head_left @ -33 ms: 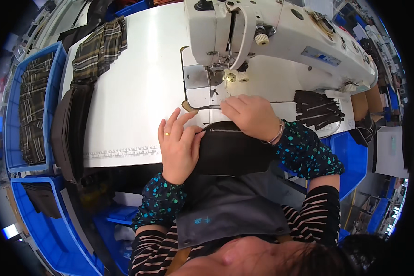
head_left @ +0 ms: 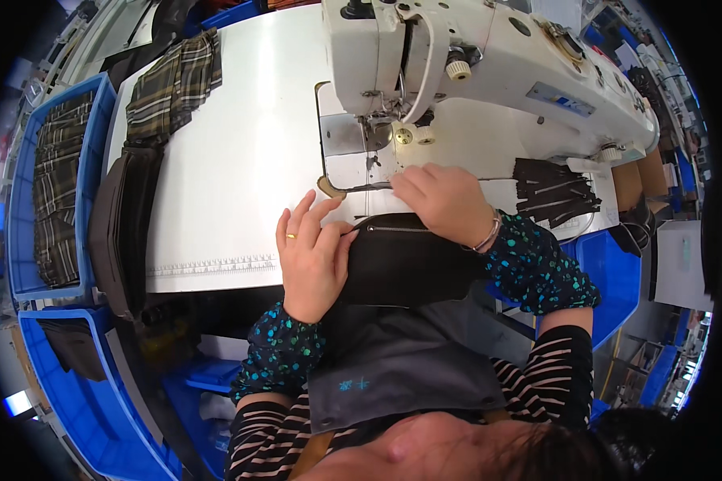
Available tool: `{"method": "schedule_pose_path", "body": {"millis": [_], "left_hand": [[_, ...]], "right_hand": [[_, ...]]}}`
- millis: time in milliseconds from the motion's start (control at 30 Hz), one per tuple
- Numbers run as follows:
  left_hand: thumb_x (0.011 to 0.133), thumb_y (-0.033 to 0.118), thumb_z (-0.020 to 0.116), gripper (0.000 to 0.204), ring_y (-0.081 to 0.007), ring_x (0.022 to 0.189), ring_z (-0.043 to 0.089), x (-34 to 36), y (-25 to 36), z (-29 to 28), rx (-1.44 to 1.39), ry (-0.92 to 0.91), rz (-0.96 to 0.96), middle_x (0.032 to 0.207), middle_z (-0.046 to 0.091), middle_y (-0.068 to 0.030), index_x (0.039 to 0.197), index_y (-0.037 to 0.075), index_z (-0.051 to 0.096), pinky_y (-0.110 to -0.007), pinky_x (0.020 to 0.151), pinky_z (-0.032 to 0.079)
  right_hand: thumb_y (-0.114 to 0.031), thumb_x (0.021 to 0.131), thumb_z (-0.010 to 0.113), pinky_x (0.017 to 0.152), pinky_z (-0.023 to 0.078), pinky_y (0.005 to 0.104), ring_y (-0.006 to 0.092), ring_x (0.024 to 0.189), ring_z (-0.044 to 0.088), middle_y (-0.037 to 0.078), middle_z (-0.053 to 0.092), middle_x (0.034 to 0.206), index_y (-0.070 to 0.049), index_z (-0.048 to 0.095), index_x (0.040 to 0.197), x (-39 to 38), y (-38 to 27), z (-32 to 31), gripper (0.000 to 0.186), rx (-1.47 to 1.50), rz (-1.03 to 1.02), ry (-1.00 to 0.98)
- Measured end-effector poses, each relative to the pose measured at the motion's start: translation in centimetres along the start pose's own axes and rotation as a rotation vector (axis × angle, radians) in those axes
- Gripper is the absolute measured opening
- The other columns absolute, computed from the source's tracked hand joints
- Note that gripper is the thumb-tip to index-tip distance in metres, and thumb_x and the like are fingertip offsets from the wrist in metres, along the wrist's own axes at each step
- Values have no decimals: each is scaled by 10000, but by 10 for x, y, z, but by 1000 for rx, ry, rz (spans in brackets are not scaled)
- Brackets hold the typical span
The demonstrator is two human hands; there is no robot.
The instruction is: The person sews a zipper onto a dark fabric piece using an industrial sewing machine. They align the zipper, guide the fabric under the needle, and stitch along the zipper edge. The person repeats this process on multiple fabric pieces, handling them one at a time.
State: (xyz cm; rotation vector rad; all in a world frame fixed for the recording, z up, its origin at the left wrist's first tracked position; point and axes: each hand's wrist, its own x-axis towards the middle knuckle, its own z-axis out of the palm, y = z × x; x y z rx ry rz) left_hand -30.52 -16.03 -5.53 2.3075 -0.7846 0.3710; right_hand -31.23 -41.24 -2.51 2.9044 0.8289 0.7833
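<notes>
A black fabric piece (head_left: 409, 268) with a silver-toothed zipper (head_left: 397, 229) along its upper edge lies at the front edge of the table, hanging over toward my lap. My left hand (head_left: 311, 260) pinches its upper left corner between thumb and index finger, the other fingers raised. My right hand (head_left: 448, 204) is closed over the upper edge further right. Its fingertips are curled down near the machine bed, and what they grip is hidden. Just beyond both hands, the needle area (head_left: 375, 136) of the white sewing machine (head_left: 489, 56) has thread running down from it.
Cut black zipper strips (head_left: 553, 192) lie at the right. On the left are plaid fabric pieces (head_left: 172, 84), a stack of dark pieces (head_left: 120, 232) and a blue bin (head_left: 24, 192) of plaid cloth. Another blue bin (head_left: 96, 425) stands lower left. A printed ruler (head_left: 212, 266) runs along the front edge.
My right hand has shifted slightly to the right. My left hand and the fabric piece stay in nearly the same place.
</notes>
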Motion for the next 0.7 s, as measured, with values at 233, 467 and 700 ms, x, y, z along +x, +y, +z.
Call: {"method": "schedule_pose_path", "body": {"millis": [233, 467, 700], "left_hand": [[863, 38, 789, 124, -368, 1344, 594, -1, -1, 1, -14, 63, 65, 1270, 717, -78, 947, 80, 707, -540, 1146, 401], [837, 30, 800, 134, -347, 1285, 636, -7, -4, 1, -53, 118, 135, 1197, 748, -62, 922, 77, 707, -528, 1100, 441], [829, 41, 806, 135, -336, 1255, 656, -12, -8, 3, -85, 129, 195, 1179, 761, -61, 919, 88, 716, -529, 1094, 447]], "right_hand": [[-188, 851, 669, 584, 506, 283, 122, 776, 642, -37, 582, 884, -134, 655, 1003, 9, -1, -4, 161, -17, -64, -27], [-174, 864, 674, 599, 540, 308, 140, 787, 664, -22, 593, 886, -129, 648, 966, 14, 11, -9, 115, -2, 3, -54], [-160, 890, 675, 610, 562, 318, 164, 820, 696, -12, 623, 932, -141, 657, 992, 13, 9, 5, 106, 143, 25, -92]]}}
